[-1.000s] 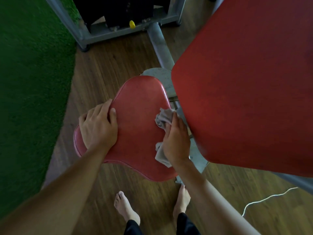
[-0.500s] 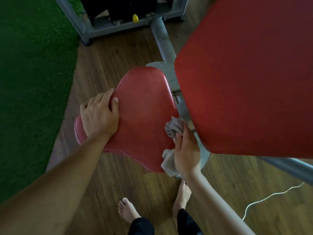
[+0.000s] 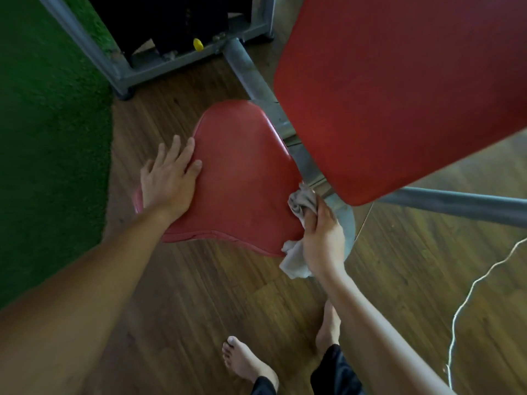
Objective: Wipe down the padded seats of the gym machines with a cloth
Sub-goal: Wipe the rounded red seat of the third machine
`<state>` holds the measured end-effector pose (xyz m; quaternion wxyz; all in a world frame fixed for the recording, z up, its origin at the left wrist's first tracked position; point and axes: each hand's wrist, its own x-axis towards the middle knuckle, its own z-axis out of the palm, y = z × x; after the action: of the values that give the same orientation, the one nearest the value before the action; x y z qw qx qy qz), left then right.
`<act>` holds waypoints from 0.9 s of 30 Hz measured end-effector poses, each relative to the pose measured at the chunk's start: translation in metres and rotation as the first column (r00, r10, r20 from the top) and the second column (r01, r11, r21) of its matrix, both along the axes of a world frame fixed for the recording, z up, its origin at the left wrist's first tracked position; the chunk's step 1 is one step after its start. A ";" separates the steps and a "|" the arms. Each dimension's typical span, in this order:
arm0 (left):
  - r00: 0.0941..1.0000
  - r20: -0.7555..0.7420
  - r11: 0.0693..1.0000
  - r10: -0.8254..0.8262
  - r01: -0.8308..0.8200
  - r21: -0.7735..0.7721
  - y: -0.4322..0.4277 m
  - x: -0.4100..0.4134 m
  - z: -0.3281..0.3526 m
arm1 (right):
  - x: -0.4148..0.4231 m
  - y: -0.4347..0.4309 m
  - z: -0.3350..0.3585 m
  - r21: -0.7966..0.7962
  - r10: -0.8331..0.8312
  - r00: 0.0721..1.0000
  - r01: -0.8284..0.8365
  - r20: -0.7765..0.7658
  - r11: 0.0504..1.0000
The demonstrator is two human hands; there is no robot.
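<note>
Our left hand (image 3: 168, 178) lies flat, fingers straight, on the red seat (image 3: 242, 178). Our right hand (image 3: 322, 238) grips the bunched grey cloth (image 3: 302, 201) against the seat's right edge.

You're working in dim, murky light. The brightest patch is a pale sheen on the wooden floor (image 3: 470, 169) at three o'clock, so the light comes from that side. The turf (image 3: 42, 138) at nine o'clock sinks nearly to black. The backrest (image 3: 399, 81) at one o'clock looks soft. Your left forearm (image 3: 71, 309) at seven o'clock blurs and balloons at the edge. The cloth (image 3: 302, 201) shows no weave.
</note>
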<state>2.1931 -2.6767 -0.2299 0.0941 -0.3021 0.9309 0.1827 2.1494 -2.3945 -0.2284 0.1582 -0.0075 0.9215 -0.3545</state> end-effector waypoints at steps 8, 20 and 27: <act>0.977 0.036 0.976 -0.211 0.213 -0.044 -0.011 0.012 -0.001 | -0.025 -0.018 -0.009 0.170 -0.051 0.998 0.042 0.048 0.985; 0.945 -0.323 0.997 -0.054 0.069 0.036 -0.005 0.019 -0.003 | -0.003 -0.074 -0.018 0.361 0.707 0.612 -0.608 -0.353 0.707; 0.945 -0.316 0.996 -0.085 0.085 -0.014 -0.001 0.016 -0.002 | -0.009 -0.052 -0.011 0.249 0.639 0.691 -0.590 -0.337 0.768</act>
<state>2.2095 -2.6774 -0.2315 -0.0486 -0.2284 0.9461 0.2244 2.1402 -2.4462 -0.2393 0.0750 -0.3788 0.8970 -0.2150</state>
